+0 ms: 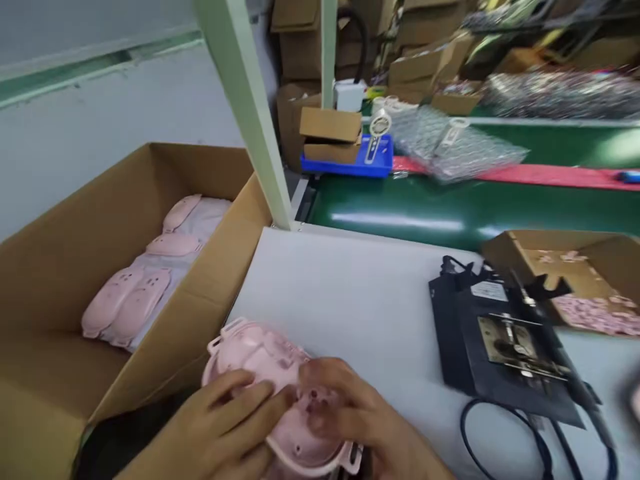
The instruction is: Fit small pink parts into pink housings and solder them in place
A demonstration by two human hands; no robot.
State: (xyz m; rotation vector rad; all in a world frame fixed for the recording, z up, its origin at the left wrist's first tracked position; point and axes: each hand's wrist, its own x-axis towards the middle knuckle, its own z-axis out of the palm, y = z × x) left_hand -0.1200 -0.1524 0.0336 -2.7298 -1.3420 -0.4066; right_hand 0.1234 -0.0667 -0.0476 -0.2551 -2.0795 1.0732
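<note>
At the bottom of the head view, a pink plastic shell point(260, 350) lies tilted, with looped tabs at its two ends and its moulded inner side facing up. My left hand point(235, 427) grips it from the near side, fingers bent over the top. My right hand point(350, 407) has thumb and fingers curled at its right part, beside small dark holes. Whether a tiny part is between those fingertips cannot be made out. More pink shells point(175, 245) lie on a pale sheet inside the cardboard box point(210, 313) at left.
A black fixture point(475, 353) with metal clamps and a cable stands on the white table point(350, 280). Behind it, a cardboard tray point(600, 267) holds small pink pieces. Beyond run a green conveyor point(400, 207), a blue tray point(345, 165) and bubble wrap point(465, 153). A pale green post point(250, 100) rises between box and table.
</note>
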